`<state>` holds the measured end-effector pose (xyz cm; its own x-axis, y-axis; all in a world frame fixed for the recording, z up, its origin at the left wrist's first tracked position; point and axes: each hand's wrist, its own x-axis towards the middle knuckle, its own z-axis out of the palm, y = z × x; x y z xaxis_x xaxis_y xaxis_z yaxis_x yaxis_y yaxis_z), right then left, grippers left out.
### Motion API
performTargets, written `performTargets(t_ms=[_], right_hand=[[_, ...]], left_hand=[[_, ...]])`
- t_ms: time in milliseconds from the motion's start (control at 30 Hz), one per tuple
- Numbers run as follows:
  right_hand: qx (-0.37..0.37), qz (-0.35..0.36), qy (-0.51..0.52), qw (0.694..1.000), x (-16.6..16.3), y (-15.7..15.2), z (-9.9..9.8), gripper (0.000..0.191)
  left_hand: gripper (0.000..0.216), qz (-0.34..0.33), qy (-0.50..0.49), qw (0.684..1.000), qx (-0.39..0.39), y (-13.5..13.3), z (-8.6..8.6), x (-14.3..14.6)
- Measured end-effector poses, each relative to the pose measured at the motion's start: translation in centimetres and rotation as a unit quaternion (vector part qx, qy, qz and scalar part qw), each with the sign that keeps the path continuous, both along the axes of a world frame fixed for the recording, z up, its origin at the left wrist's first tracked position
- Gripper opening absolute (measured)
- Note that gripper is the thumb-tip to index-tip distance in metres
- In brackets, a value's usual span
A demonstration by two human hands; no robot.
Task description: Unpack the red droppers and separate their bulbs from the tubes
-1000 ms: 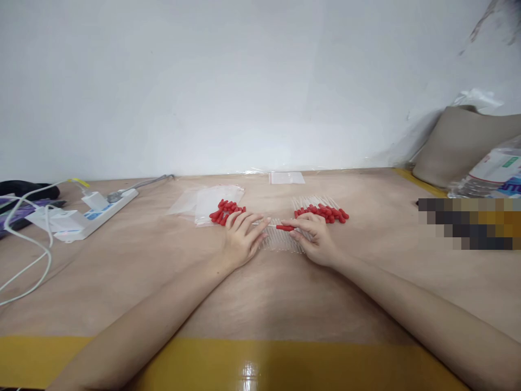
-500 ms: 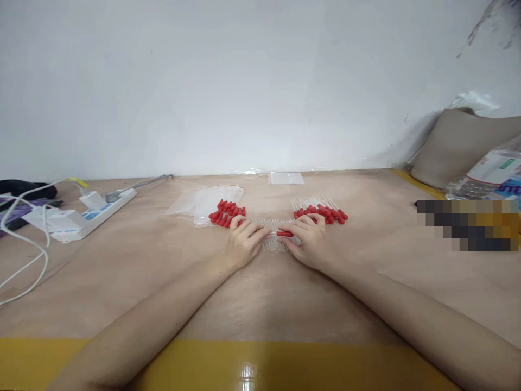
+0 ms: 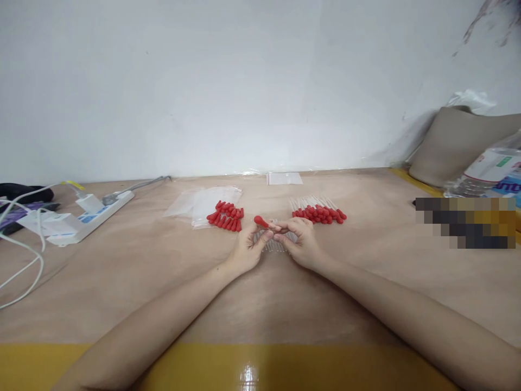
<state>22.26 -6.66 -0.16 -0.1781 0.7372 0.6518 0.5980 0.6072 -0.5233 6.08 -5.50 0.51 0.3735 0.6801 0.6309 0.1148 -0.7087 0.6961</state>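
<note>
My left hand is closed in a pinch on a red rubber bulb, which sticks out up and to the left of its fingertips. My right hand is closed too. Its fingertips meet the left hand's and pinch a thin clear tube that is hard to make out. Both hands hover just above a row of clear tubes lying on the table. A pile of loose red bulbs lies behind the left hand. Behind the right hand is a pile of red-capped droppers.
Clear plastic bags lie under and beside the bulb pile, with a small zip bag by the wall. A white power strip with cables sits at the left. At the right are a beige bag and a plastic bottle.
The hands have drawn closer together and lifted slightly. The red bulb, earlier between the hands near the right fingers, now shows at the left hand's fingertips, pointing left.
</note>
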Motion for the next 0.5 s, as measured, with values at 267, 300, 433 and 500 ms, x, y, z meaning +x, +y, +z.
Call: performTargets(t_ms=[267, 300, 433, 500], right_hand=[[0.099, -0.072, -0.172, 0.977, 2.0, -0.4, 0.7, 0.019], [0.102, -0.070, -0.186, 0.975, 2.0, -0.5, 0.8, 0.019], [0.100, -0.060, -0.214, 0.970, 1.5, -0.8, 1.1, 0.021], [0.092, -0.060, -0.217, 0.970, 1.2, -0.8, 1.2, 0.023]], left_hand=[[0.030, 0.157, 0.143, 0.955, 0.207, 1.6, 0.6, -2.7], [0.023, 0.159, 0.181, 0.936, 0.255, 1.8, 0.7, -2.9], [0.013, 0.164, 0.259, 0.878, 0.367, 1.9, 0.8, -2.9], [0.012, 0.178, 0.270, 0.863, 0.388, 1.8, 0.7, -2.5]])
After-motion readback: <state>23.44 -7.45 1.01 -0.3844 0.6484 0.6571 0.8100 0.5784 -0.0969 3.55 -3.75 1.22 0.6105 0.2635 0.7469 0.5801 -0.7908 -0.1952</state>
